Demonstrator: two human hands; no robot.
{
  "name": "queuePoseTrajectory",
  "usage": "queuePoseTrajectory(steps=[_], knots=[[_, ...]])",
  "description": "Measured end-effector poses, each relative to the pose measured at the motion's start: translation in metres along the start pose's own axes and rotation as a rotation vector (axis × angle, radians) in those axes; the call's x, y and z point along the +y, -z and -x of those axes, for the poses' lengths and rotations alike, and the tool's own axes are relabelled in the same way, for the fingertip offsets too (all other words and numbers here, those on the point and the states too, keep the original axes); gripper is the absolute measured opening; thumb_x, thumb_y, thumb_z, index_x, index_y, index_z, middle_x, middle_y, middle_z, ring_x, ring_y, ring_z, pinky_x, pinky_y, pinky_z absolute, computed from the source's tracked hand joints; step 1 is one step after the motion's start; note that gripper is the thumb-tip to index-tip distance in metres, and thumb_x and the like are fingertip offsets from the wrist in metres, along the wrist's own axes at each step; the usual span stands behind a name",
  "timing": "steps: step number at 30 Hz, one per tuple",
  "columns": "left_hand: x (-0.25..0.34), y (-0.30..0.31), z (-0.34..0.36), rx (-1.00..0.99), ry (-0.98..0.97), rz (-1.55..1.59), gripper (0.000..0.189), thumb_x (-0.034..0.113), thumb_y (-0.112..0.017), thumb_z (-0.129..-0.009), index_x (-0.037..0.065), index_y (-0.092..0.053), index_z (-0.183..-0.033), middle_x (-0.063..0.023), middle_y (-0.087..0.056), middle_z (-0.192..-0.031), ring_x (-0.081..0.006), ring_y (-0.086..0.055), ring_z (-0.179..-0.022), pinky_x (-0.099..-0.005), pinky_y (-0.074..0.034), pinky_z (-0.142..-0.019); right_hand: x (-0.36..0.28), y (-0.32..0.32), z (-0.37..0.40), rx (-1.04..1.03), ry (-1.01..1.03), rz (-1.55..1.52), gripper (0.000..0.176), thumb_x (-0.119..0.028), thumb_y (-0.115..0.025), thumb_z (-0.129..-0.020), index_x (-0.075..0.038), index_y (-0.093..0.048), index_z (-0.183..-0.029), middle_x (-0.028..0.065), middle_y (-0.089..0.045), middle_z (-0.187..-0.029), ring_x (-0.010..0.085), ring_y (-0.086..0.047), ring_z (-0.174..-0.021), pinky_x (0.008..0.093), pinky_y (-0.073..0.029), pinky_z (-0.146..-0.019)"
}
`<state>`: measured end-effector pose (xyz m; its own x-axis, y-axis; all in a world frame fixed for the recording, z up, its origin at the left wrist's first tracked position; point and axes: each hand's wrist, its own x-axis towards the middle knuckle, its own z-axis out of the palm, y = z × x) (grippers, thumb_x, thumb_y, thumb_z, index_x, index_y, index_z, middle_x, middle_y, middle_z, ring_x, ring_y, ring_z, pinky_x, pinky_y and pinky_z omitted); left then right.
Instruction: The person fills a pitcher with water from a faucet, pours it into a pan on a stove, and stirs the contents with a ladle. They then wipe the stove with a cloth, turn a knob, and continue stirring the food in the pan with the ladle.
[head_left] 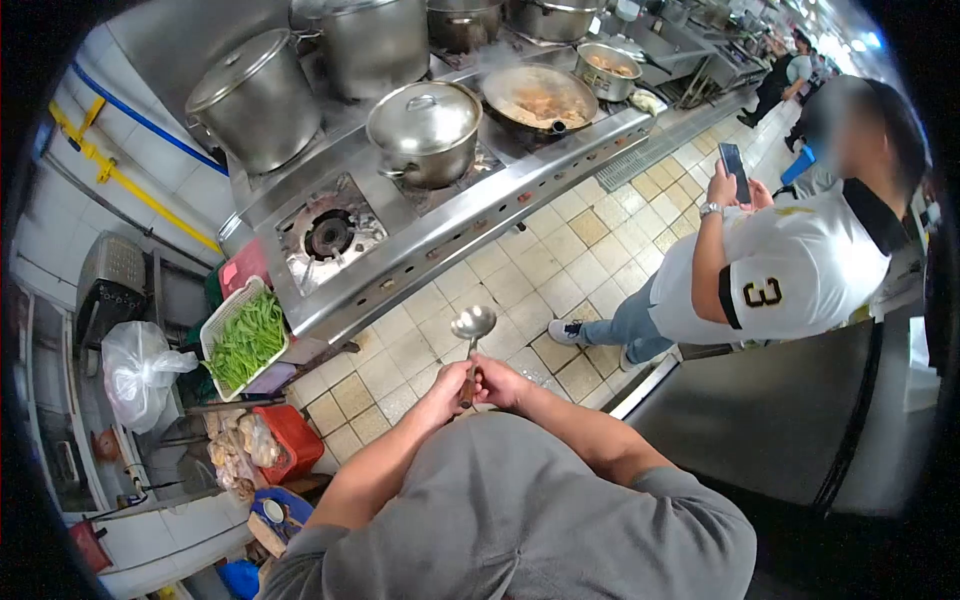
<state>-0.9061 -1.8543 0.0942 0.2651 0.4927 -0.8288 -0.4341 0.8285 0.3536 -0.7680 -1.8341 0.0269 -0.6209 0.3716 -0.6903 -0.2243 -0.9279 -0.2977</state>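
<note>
A metal ladle (474, 322) with a brown handle end stands bowl-up in front of my body. My left hand (447, 390) is closed around its handle from the left. From the other side, my right hand (500, 383) also has its fingers closed on the handle. Beyond the ladle is the steel stove, where a lidded pot (425, 130) sits near the front. Beside it a wide pan (540, 100) of brownish food gives off steam. The front left burner (333, 233) has no pot on it.
Tall lidded pots (255, 100) stand at the stove's back. A basket of green vegetables (245, 338) is at its left end, above a red crate (288, 440). On the right, a person in a white shirt (800, 270) holds a phone (734, 170). Tiled floor (420, 340) lies between.
</note>
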Motion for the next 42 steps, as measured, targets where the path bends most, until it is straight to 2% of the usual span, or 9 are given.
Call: queuePoseTrajectory(steps=[10,12,15,17,24,30,34,37,42], knots=[[0.014,-0.087,-0.043,-0.152,-0.112,-0.408,0.039,0.033,-0.046,-0.1,0.012,-0.044,-0.132,-0.0098,-0.06,-0.079,-0.0191,-0.06,-0.056,-0.037,-0.054,-0.051,-0.097,0.084,0.036,0.019,-0.003,-0.107,0.018,-0.019,-0.05,-0.094,-0.004,-0.058,-0.093,0.0112,-0.062,-0.078,0.0238,-0.059,-0.062,0.0358,-0.049,-0.056],[0.008,-0.051,-0.078,-0.059,-0.355,-0.937,0.044,0.033,-0.05,-0.099,0.01,-0.045,-0.136,-0.0094,-0.062,-0.085,-0.0184,-0.061,-0.06,-0.0346,-0.053,-0.054,-0.092,0.126,0.011,0.116,0.003,-0.275,0.014,-0.017,-0.054,-0.093,-0.006,-0.055,-0.085,0.0097,-0.06,-0.074,0.0216,-0.058,-0.059,0.0364,-0.048,-0.054],[-0.008,0.043,-0.101,0.296,-0.588,-1.552,0.048,0.035,-0.058,-0.089,0.003,-0.057,-0.125,-0.0247,-0.064,-0.114,-0.0348,-0.063,-0.107,-0.0412,-0.05,-0.092,-0.082,0.164,0.007,0.235,-0.013,-0.112,0.02,-0.017,-0.057,-0.094,-0.008,-0.051,-0.077,0.0068,-0.056,-0.065,0.0202,-0.056,-0.056,0.0375,-0.049,-0.051],[-0.011,0.11,-0.092,0.341,-0.276,-1.672,0.048,0.036,-0.059,-0.087,0.002,-0.06,-0.121,-0.025,-0.063,-0.118,-0.0376,-0.057,-0.116,-0.0415,-0.046,-0.099,-0.076,0.179,0.015,0.27,-0.049,-0.108,0.022,-0.019,-0.058,-0.094,-0.008,-0.051,-0.076,0.0055,-0.054,-0.062,0.0202,-0.055,-0.053,0.0372,-0.048,-0.049],[-0.049,0.224,0.009,0.852,-0.012,-0.667,0.024,0.027,-0.054,-0.091,0.004,-0.058,-0.085,-0.0105,-0.062,-0.073,-0.02,-0.061,-0.053,-0.0344,-0.049,-0.045,-0.053,0.214,0.042,0.33,-0.154,-0.049,0.027,-0.022,-0.057,-0.095,-0.011,-0.049,-0.072,0.0019,-0.048,-0.055,0.0166,-0.048,-0.046,0.0329,-0.045,-0.045],[-0.09,0.212,0.025,0.719,0.14,-0.894,0.025,0.025,-0.055,-0.09,0.002,-0.064,-0.097,-0.0118,-0.064,-0.076,-0.0203,-0.063,-0.055,-0.0345,-0.05,-0.048,-0.02,0.233,0.028,0.474,-0.105,0.016,0.021,-0.013,-0.06,-0.091,-0.009,-0.048,-0.074,0.0027,-0.047,-0.06,0.0151,-0.046,-0.047,0.0326,-0.044,-0.044],[-0.121,0.231,-0.033,0.456,-0.359,-1.261,0.035,0.025,-0.061,-0.086,0.0,-0.064,-0.111,-0.0167,-0.07,-0.098,-0.026,-0.068,-0.083,-0.0373,-0.054,-0.076,-0.008,0.245,0.017,0.491,-0.124,0.053,0.021,-0.011,-0.061,-0.091,-0.008,-0.049,-0.074,0.0025,-0.047,-0.06,0.0153,-0.047,-0.048,0.0328,-0.044,-0.045],[-0.081,0.171,-0.023,0.428,-0.083,-1.522,0.04,0.025,-0.063,-0.087,0.001,-0.06,-0.118,-0.0174,-0.07,-0.102,-0.0283,-0.067,-0.094,-0.0368,-0.051,-0.086,0.007,0.26,0.003,0.516,-0.087,0.083,0.019,-0.011,-0.063,-0.088,-0.005,-0.052,-0.075,0.0055,-0.049,-0.059,0.0189,-0.049,-0.046,0.036,-0.044,-0.042],[-0.066,0.179,-0.052,0.544,0.042,-0.838,0.04,0.025,-0.06,-0.093,0.003,-0.054,-0.126,-0.0137,-0.068,-0.09,-0.0194,-0.068,-0.08,-0.0319,-0.053,-0.065,0.021,0.274,-0.022,0.63,0.028,0.243,0.013,-0.008,-0.064,-0.083,-0.001,-0.053,-0.082,0.0077,-0.054,-0.064,0.019,-0.053,-0.047,0.0376,-0.048,-0.042]])
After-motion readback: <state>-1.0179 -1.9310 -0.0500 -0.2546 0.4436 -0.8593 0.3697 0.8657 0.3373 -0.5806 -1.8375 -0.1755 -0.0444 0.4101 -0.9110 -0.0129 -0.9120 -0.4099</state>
